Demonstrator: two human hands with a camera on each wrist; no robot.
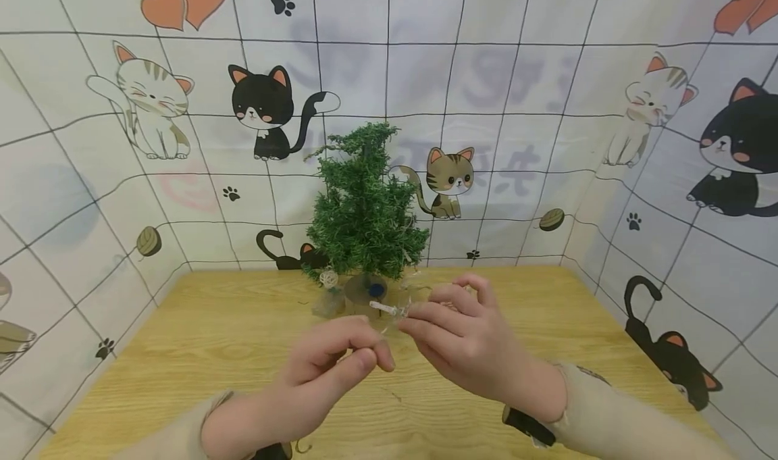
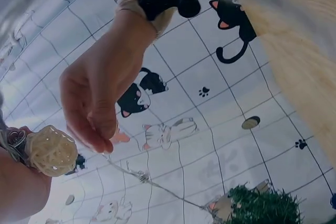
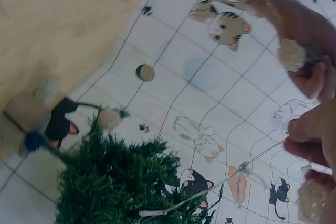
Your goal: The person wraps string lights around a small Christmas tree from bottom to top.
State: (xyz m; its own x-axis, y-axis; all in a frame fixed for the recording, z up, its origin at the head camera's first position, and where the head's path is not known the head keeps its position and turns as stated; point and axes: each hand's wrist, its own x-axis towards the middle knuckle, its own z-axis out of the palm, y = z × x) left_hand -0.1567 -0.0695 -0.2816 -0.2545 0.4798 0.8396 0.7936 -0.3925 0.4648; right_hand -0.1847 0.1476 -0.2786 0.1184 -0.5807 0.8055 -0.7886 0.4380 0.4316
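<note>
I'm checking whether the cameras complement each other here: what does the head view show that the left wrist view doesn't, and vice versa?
Only the head view shows the round base under the tree and the pale ball beside it.

Only the left wrist view shows a second ball, at the fingers of the left hand.

Both show the two hands, part of the tree, the cord held by the right hand, the table and the cat-print backdrop.
</note>
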